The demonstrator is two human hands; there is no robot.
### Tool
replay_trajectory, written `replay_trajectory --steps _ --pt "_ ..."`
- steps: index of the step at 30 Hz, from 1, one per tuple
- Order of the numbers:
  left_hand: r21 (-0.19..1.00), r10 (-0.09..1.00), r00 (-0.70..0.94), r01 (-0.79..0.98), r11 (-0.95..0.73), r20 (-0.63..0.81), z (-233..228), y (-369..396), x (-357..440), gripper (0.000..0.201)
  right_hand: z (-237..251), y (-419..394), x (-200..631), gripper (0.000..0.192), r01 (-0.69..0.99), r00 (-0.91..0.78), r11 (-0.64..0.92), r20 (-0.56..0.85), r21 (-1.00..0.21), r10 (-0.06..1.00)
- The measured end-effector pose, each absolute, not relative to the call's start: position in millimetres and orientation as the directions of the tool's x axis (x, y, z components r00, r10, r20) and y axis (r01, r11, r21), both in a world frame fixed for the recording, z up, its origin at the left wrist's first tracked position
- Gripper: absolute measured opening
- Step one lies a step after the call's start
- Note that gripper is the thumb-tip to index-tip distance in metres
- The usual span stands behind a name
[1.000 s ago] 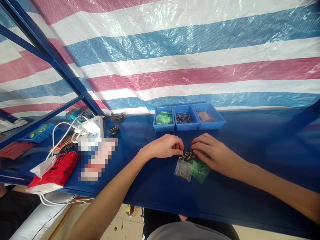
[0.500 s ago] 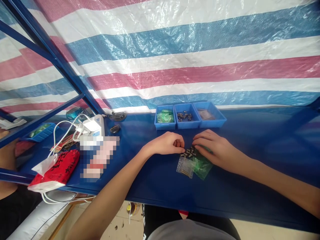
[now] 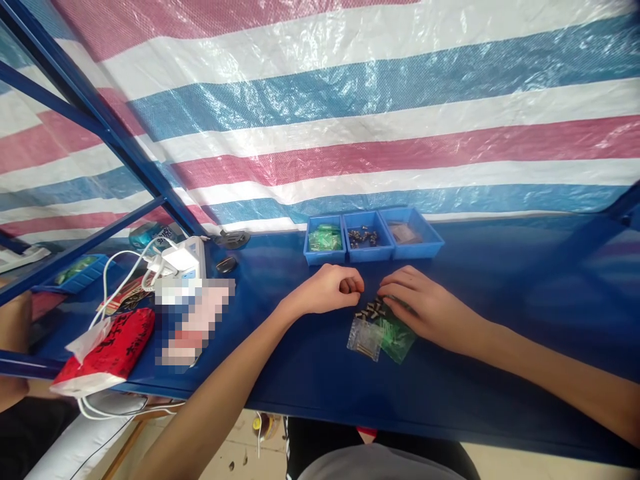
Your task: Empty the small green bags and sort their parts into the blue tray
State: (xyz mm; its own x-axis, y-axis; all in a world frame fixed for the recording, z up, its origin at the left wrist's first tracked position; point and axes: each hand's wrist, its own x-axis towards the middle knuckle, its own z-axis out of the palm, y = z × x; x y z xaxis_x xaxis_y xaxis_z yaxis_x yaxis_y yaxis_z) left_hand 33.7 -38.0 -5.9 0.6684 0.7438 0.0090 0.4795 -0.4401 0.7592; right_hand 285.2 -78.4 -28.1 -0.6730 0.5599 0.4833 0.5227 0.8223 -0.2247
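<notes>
My left hand [image 3: 336, 289] is curled just left of a small pile of metal pieces [image 3: 371, 309] that look like short screws or fittings. Its thumb and forefinger come together; whatever may be between them is hidden. On the other side, my right hand [image 3: 419, 301] has its fingers stretched over the pile's right edge, fingertips at the pieces. A green plastic bag [image 3: 399, 341] lies partly beneath that hand. Left of it, a clear small bag [image 3: 365, 337] with thin, brass-coloured rods inside lies flat on the blue table [image 3: 310, 360].
Behind my hands stand three joined blue bins, one with green bags [image 3: 325, 238], one with metal pieces [image 3: 364, 237], one with clear bags [image 3: 404, 233]. To the left are a power strip [image 3: 193, 257] with cables, a red tissue pack [image 3: 113, 350] and a blue frame post [image 3: 125, 157]. Another person's arm [image 3: 15, 327] shows far left.
My left fingertips have drawn back slightly from the metal pieces, and the thumb and forefinger sit differently. My right hand stays over the pile's edge. The whole view has shifted a little.
</notes>
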Motion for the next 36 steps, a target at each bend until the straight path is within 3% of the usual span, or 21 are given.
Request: replay_trajectory --steps 5,8,14,18,26,30,36 --pt "0.748 0.820 0.542 0.464 -0.475 0.185 -2 -43 42 0.017 -25 -77 283 0.020 0.565 -0.626 0.797 0.517 -0.215 0.584" --pt "0.793 0.838 0.499 0.410 -0.451 0.218 1 -47 48 0.019 -24 -75 283 0.018 0.598 -0.585 0.773 0.544 -0.211 0.601" --pt "0.943 0.875 0.458 0.193 -0.271 0.158 -7 -53 59 0.019 -21 -76 281 0.009 0.620 -0.511 0.740 0.582 -0.260 0.632" --pt "0.979 0.880 0.467 0.118 -0.165 0.092 -12 -54 61 0.022 -19 -76 280 0.008 0.639 -0.482 0.713 0.573 -0.288 0.663" --pt "0.974 0.863 0.492 0.112 -0.197 0.117 -14 -60 65 0.024 -21 -77 285 0.010 0.605 -0.506 0.744 0.585 -0.284 0.634" --pt "0.908 0.842 0.507 0.238 -0.345 0.187 -15 -62 67 0.017 -22 -77 289 0.012 0.592 -0.518 0.755 0.585 -0.282 0.624" --pt "0.568 0.712 0.567 0.450 -0.689 0.414 -17 -65 62 0.013 -20 -80 286 0.013 0.546 -0.487 0.752 0.590 -0.370 0.644"
